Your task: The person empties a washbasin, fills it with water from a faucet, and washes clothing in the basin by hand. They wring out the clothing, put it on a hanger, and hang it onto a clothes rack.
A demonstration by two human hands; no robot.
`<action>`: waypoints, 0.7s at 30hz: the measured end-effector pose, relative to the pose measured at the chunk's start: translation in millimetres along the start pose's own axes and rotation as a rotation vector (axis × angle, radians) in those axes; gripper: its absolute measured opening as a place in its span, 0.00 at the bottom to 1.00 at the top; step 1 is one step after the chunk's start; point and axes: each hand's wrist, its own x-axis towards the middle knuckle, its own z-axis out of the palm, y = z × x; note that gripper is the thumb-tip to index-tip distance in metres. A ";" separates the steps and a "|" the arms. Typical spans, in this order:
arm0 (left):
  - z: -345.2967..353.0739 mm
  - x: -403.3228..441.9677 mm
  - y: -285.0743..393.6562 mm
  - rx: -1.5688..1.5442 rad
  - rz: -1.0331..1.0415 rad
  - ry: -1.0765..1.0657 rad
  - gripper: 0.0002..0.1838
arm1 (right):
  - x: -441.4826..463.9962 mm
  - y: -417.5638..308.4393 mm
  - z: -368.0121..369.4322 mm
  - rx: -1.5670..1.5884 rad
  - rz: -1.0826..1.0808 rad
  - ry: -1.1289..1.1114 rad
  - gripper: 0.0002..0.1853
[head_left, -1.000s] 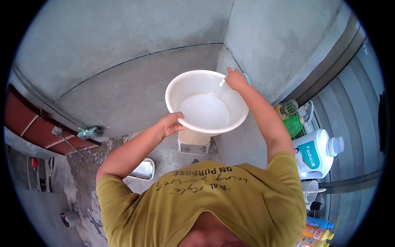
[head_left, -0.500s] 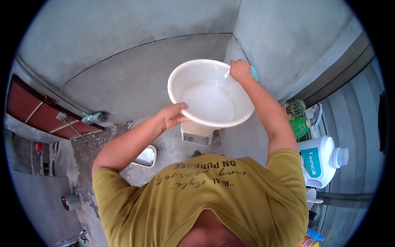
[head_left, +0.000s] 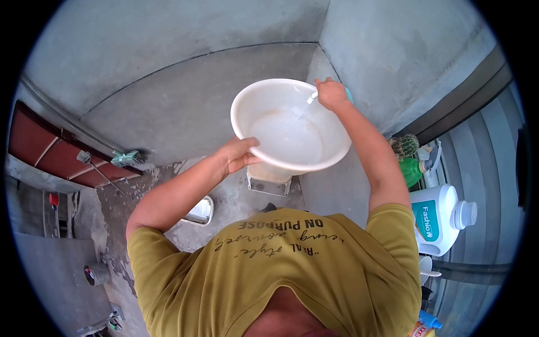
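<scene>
A round white plastic basin (head_left: 289, 132) is held out in front of me, its mouth facing up and a little toward me. My left hand (head_left: 242, 154) is closed on its near-left rim, thumb inside the wall and fingers beneath. At the far-right rim is my right hand (head_left: 331, 93), with its fingers closed around something mostly hidden beneath them. A short white spout (head_left: 312, 98) sticks out from under that hand, over the basin. Behind the hand shows a sliver of a turquoise thing (head_left: 349, 94). The bottom of the basin looks wet or cloudy.
A stool (head_left: 269, 184) stands under the basin, and a metal tray (head_left: 201, 211) lies on the floor. To the right are a white detergent jug (head_left: 441, 220), a green bottle (head_left: 411, 171) and a cactus (head_left: 405, 146). A brush (head_left: 128, 158) leans at the left wall.
The basin and my left hand have shifted very slightly to the right. My right hand has moved a touch up and right, still at the spout.
</scene>
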 end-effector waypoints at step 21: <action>1.5 -1.3 0.9 0.014 0.034 -0.022 0.25 | 12.6 -12.1 10.4 -0.051 0.285 0.078 0.17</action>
